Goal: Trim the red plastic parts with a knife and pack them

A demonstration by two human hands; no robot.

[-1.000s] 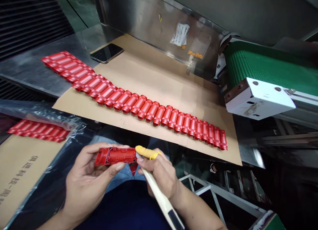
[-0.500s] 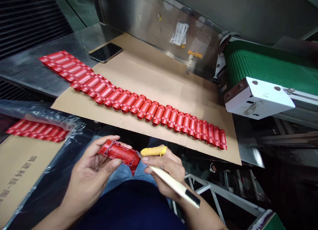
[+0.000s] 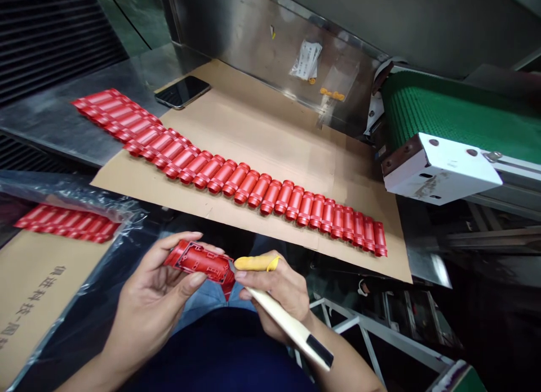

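My left hand [image 3: 156,299] is closed round a red plastic part [image 3: 200,260], held above my lap with its hollow, ribbed inner side up and tilted down to the right. My right hand [image 3: 276,293] grips a cream-handled trimming knife [image 3: 287,324] and wears a yellow finger cot on the index finger [image 3: 256,262]. The knife's front end meets the right end of the red part; the blade itself is too small to see. A long row of several matching red parts [image 3: 253,189] lies on a cardboard sheet [image 3: 262,132] in front of me.
A black phone [image 3: 182,91] rests at the cardboard's far left corner. A green conveyor belt [image 3: 448,113] with a white end bracket [image 3: 439,169] stands at right. At left, more red parts [image 3: 67,223] lie in a plastic-lined carton [image 3: 29,290]. A steel machine wall [image 3: 262,36] rises behind.
The red part went from level to tilted down at the right. My right hand turned the knife so its handle points down and right, and it has kept working at the part's right end.
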